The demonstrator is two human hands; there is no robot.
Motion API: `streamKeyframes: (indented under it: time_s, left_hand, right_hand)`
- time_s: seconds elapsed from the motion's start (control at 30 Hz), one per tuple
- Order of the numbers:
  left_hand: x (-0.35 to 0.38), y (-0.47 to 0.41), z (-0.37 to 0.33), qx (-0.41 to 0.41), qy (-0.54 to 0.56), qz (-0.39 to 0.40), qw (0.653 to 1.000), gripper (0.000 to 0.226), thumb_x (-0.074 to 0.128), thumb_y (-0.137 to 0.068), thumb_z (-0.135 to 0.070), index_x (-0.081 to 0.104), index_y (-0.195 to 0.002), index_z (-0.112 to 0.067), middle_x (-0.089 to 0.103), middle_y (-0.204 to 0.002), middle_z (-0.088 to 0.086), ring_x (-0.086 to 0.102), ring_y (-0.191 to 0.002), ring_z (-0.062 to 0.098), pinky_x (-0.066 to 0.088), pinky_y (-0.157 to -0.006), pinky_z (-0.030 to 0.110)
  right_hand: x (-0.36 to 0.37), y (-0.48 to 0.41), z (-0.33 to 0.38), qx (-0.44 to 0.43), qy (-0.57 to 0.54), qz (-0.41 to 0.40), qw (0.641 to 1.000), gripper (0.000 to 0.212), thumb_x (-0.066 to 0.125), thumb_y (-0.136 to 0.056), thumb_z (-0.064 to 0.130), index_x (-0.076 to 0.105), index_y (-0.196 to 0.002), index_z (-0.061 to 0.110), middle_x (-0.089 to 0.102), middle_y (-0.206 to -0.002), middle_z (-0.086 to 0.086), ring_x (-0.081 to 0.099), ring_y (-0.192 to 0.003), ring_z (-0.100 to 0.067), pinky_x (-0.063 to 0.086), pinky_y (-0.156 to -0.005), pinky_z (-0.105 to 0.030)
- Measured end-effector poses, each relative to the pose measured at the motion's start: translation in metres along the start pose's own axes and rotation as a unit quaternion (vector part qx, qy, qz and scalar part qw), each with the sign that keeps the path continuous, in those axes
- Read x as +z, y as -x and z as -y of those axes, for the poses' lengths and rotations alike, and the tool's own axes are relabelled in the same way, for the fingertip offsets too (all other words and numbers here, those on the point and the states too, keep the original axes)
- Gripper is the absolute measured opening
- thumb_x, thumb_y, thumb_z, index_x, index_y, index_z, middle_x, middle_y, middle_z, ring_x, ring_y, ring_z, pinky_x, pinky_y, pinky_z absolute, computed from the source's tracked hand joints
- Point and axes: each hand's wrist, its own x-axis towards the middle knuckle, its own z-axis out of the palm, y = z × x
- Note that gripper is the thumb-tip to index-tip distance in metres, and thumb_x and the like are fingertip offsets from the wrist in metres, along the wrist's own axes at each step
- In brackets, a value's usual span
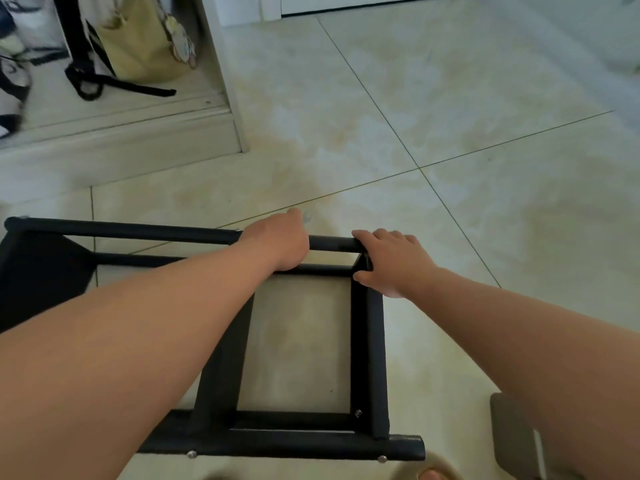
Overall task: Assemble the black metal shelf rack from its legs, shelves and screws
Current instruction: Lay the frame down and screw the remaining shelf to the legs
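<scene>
I'm seeing the black metal tube-frame shelf rack lying sideways on the beige tile floor, at 6 o'clock. L hand is gripping its far leg, fingers curled round; R hand is clasping the 1 o'clock corner.

No text, label, brand, number or sign can be read. The black rack shows no legible marking. The patterned tag hanging on the yellow bag is too blurred to tell whether it carries print.
</scene>
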Motion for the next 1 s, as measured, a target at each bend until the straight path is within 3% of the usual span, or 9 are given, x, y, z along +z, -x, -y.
streamKeyframes:
  time_s: [0.17, 0.27, 0.4, 0.5, 0.63, 0.83, 1.0]
  left_hand:
    - [0.009, 0.008, 0.004, 0.035, -0.07, 0.047, 0.996, 0.008, 0.031, -0.1, -0.013, 0.038, -0.098, -0.01, 0.058, -0.09, 0.009, 0.047, -0.06, 0.02, 0.03, -0.05, 0.034]
    - [0.002, 0.029, -0.003, 0.039, -0.056, 0.033, 0.997, 0.008, 0.032, -0.101, -0.015, 0.038, -0.103, -0.011, 0.051, -0.077, 0.003, 0.047, -0.061, 0.02, 0.032, -0.052, 0.034]
    - [-0.023, 0.067, -0.008, 0.027, -0.026, -0.045, 0.998, 0.01, 0.033, -0.1, -0.021, 0.04, -0.101, -0.014, 0.056, -0.075, 0.002, 0.053, -0.063, 0.023, 0.033, -0.053, 0.033]
    - [-0.044, 0.1, -0.009, 0.04, -0.02, -0.098, 0.994, 0.01, 0.031, -0.101, -0.024, 0.037, -0.101, -0.016, 0.055, -0.071, 0.002, 0.053, -0.06, 0.022, 0.03, -0.05, 0.033]
    - [-0.07, 0.143, -0.018, 0.058, -0.012, -0.121, 0.991, 0.008, 0.031, -0.103, -0.024, 0.037, -0.103, -0.017, 0.057, -0.068, 0.002, 0.054, -0.057, 0.021, 0.03, -0.047, 0.033]
    - [-0.057, 0.204, -0.026, 0.032, -0.001, -0.071, 0.997, 0.013, 0.03, -0.105, -0.023, 0.038, -0.113, -0.016, 0.06, -0.072, 0.002, 0.055, -0.057, 0.018, 0.035, -0.049, 0.032]
    - [-0.023, 0.242, -0.03, -0.014, 0.068, -0.064, 0.996, 0.022, 0.03, -0.106, -0.026, 0.042, -0.12, -0.015, 0.059, -0.073, 0.0, 0.054, -0.059, 0.017, 0.033, -0.05, 0.032]
  right_hand:
    - [0.005, 0.014, 0.007, -0.009, 0.012, -0.046, 0.999, 0.037, 0.053, -0.098, 0.043, 0.052, -0.129, 0.023, 0.051, -0.119, -0.002, 0.054, -0.103, -0.026, 0.041, -0.086, -0.035]
    - [-0.002, 0.04, 0.011, -0.012, 0.018, -0.064, 0.998, 0.029, 0.05, -0.1, 0.039, 0.055, -0.116, 0.016, 0.048, -0.114, -0.003, 0.052, -0.094, -0.026, 0.036, -0.071, -0.032]
    - [-0.024, 0.075, 0.023, -0.033, 0.063, -0.137, 0.988, 0.029, 0.044, -0.102, 0.039, 0.054, -0.114, 0.015, 0.047, -0.113, -0.004, 0.04, -0.084, -0.023, 0.034, -0.07, -0.033]
    - [-0.047, 0.099, 0.035, -0.035, 0.084, -0.195, 0.977, 0.028, 0.044, -0.101, 0.035, 0.054, -0.116, 0.013, 0.049, -0.115, -0.006, 0.045, -0.087, -0.025, 0.035, -0.072, -0.034]
    - [-0.07, 0.142, 0.05, -0.027, 0.117, -0.253, 0.96, 0.028, 0.068, -0.089, 0.036, 0.063, -0.102, 0.012, 0.06, -0.104, -0.007, 0.059, -0.082, -0.027, 0.041, -0.064, -0.035]
    - [-0.057, 0.206, 0.072, -0.018, 0.115, -0.22, 0.968, 0.054, 0.082, -0.071, 0.059, 0.063, -0.093, 0.013, 0.061, -0.095, -0.005, 0.056, -0.065, -0.021, 0.044, -0.054, -0.031]
    - [-0.017, 0.236, 0.081, -0.011, 0.054, -0.15, 0.987, 0.047, 0.069, -0.089, 0.05, 0.049, -0.109, 0.012, 0.045, -0.111, -0.007, 0.041, -0.077, -0.021, 0.04, -0.066, -0.032]
